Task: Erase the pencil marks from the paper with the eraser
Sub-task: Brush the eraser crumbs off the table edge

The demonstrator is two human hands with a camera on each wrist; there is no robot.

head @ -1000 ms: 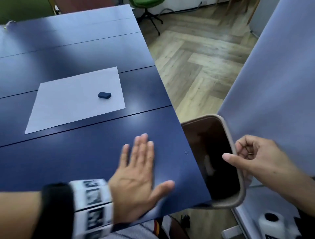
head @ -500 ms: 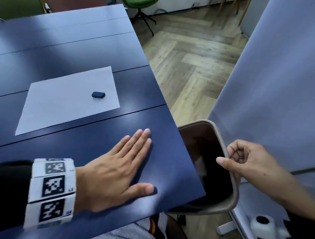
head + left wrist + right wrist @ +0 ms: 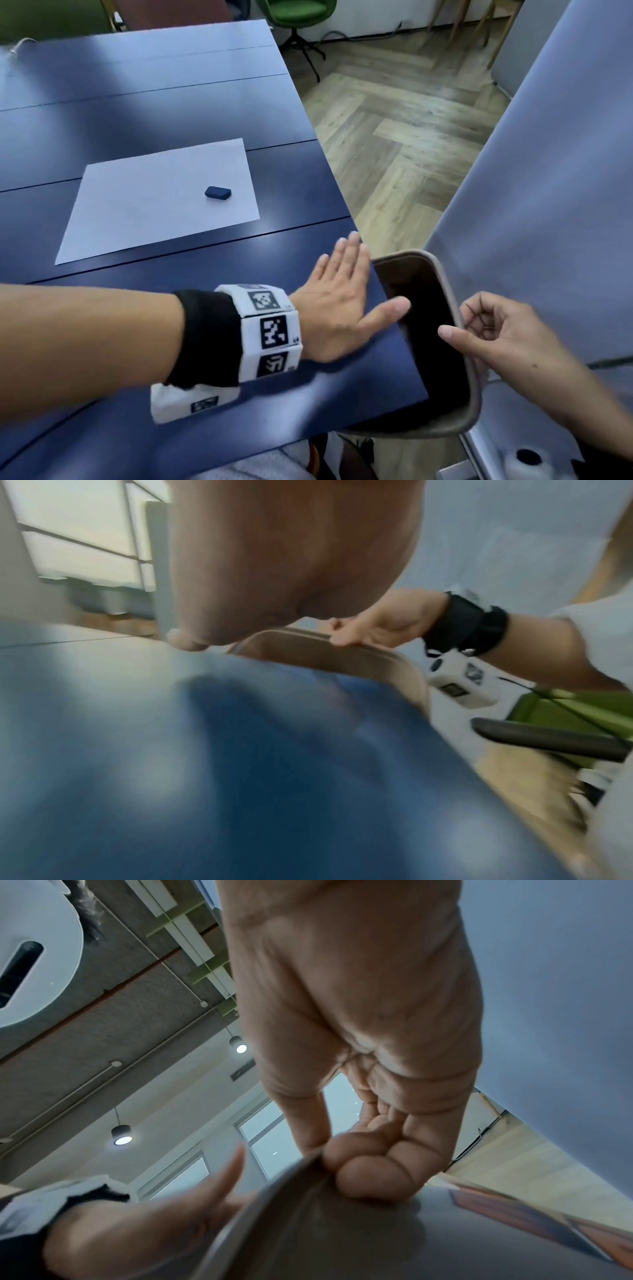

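Note:
A white sheet of paper [image 3: 161,198] lies on the blue table [image 3: 171,102], with a dark blue eraser [image 3: 218,192] resting on its right part. No pencil marks show on the sheet from here. My left hand [image 3: 346,294] lies flat and open on the table at its right edge, its fingertips and thumb reaching over the edge above a beige waste bin [image 3: 474,404]. My right hand [image 3: 479,325] grips the bin's far rim, thumb inside and fingers curled outside, holding the bin against the table edge. Both hands are far from the eraser.
A grey partition [image 3: 548,205] stands right of the bin. Wooden floor [image 3: 394,120] stretches beyond the table's right edge, with a green chair [image 3: 298,13] at the back. A white roll [image 3: 524,462] sits on the floor at lower right.
My left hand has swept rightwards across the table to its edge, fingers now over the bin. My right hand keeps holding the bin's rim against the table.

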